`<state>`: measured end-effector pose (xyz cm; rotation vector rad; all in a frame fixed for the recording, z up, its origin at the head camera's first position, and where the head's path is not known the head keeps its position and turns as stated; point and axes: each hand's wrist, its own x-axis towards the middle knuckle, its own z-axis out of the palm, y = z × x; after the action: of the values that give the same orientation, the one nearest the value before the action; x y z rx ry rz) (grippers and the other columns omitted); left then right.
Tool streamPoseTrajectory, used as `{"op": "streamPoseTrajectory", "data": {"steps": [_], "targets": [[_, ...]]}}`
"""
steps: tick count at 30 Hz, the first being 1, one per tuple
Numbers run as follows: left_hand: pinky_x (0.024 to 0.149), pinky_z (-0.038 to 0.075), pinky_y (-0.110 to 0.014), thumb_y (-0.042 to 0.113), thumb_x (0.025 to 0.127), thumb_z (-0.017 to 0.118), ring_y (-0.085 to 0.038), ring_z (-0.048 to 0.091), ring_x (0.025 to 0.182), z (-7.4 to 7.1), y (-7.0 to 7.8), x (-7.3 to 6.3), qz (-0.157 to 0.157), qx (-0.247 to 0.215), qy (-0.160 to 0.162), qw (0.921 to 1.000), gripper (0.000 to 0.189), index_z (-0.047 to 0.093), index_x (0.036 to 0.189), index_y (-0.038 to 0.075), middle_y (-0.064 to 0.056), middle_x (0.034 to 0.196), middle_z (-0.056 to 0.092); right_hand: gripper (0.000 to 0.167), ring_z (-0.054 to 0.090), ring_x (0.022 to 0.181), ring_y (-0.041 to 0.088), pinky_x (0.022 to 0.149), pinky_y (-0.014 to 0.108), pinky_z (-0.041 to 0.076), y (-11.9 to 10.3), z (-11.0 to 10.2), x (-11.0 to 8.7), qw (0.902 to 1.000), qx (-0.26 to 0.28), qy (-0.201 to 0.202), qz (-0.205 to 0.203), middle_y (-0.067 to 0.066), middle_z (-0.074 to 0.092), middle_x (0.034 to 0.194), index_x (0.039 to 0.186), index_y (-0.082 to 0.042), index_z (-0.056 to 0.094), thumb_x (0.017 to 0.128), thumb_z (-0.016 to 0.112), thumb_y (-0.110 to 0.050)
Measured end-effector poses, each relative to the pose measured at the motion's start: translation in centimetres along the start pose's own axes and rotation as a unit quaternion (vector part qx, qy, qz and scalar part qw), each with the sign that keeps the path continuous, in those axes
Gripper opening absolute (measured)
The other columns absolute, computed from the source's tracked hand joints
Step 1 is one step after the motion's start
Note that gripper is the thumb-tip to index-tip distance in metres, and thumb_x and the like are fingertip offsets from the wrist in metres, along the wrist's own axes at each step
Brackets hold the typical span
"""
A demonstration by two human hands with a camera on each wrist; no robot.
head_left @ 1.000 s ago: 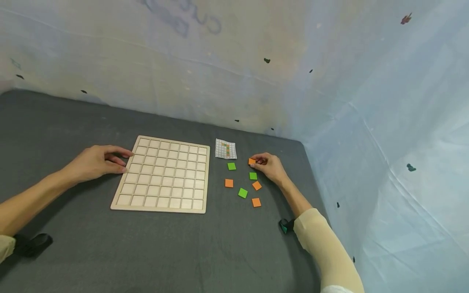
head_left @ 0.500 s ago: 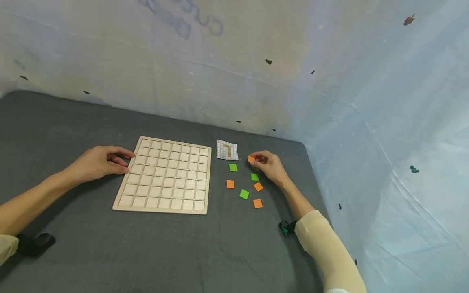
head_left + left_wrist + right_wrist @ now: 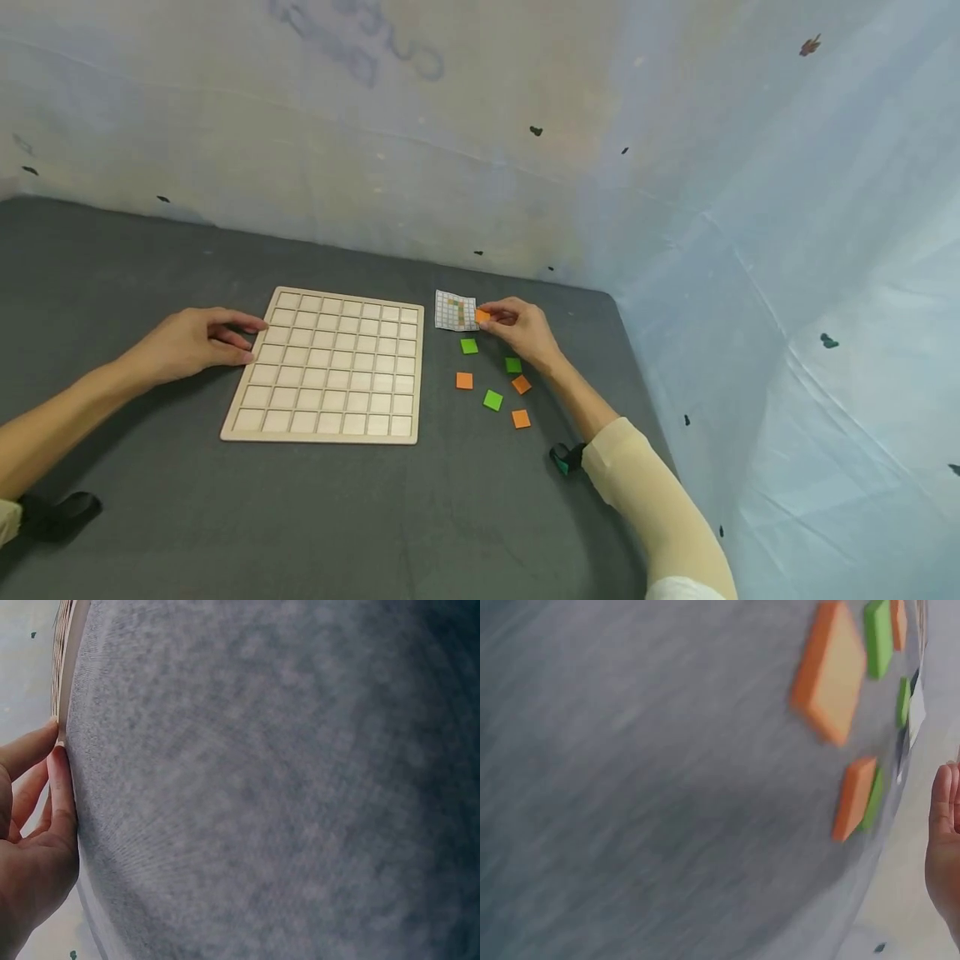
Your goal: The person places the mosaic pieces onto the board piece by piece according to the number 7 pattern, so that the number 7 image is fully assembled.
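An orange tile (image 3: 483, 317) is pinched in the fingers of the person's right hand (image 3: 525, 332), just beside the right edge of a small pattern card (image 3: 453, 311) that lies near the far edge of the tabletop (image 3: 315, 517), toward its far right corner; whether tile and card touch, I can't make out from here. On the other side, the left hand (image 3: 187, 342) has its fingers relaxed and loosely bent, tips against the left edge of a pale gridded board (image 3: 330, 367). Three green tiles (image 3: 492, 401) and three other orange tiles (image 3: 464, 381) lie scattered between the board and the tabletop's right edge. A pale sheet (image 3: 337, 150) rises behind the far edge.
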<state>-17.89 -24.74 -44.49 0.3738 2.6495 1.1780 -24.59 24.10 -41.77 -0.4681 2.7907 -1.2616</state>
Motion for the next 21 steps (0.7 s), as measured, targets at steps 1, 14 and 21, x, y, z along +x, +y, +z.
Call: {"op": "streamPoseTrajectory", "data": {"steps": [1,14,21], "targets": [[0.069,0.05,-0.024,0.031,0.089,0.078,-0.004,0.063,0.086,0.0,0.0,0.0,0.001,0.002,0.0,1.0,0.054,0.061,0.135,0.008,-0.004,0.104,0.071,0.027,0.066,0.096,0.015,0.08,0.028,0.055,-0.3,0.2,0.2,1.0,0.002,0.0,-0.001,0.003,0.065,0.111,0.116,-0.011,0.073,0.091,0.075,-0.018],[0.07,0.048,-0.025,0.034,0.088,0.078,-0.007,0.064,0.087,-0.2,0.4,0.0,-0.015,0.014,-0.005,0.9998,0.054,0.062,0.134,0.011,-0.003,0.102,0.071,0.027,0.064,0.092,0.013,0.079,0.027,0.054,-3.1,3.2,2.3,0.998,0.01,-0.034,-0.053,0.001,0.064,0.106,0.116,-0.011,0.073,0.09,0.075,-0.019],[0.07,0.048,-0.023,0.031,0.087,0.08,-0.005,0.064,0.086,-0.1,0.4,0.4,-0.01,0.004,-0.006,0.9999,0.055,0.062,0.134,0.009,-0.002,0.101,0.072,0.026,0.063,0.092,0.013,0.078,0.025,0.053,-4.8,5.0,3.3,0.9965,0.018,-0.047,-0.066,0.002,0.064,0.106,0.117,-0.01,0.073,0.092,0.074,-0.018]]}}
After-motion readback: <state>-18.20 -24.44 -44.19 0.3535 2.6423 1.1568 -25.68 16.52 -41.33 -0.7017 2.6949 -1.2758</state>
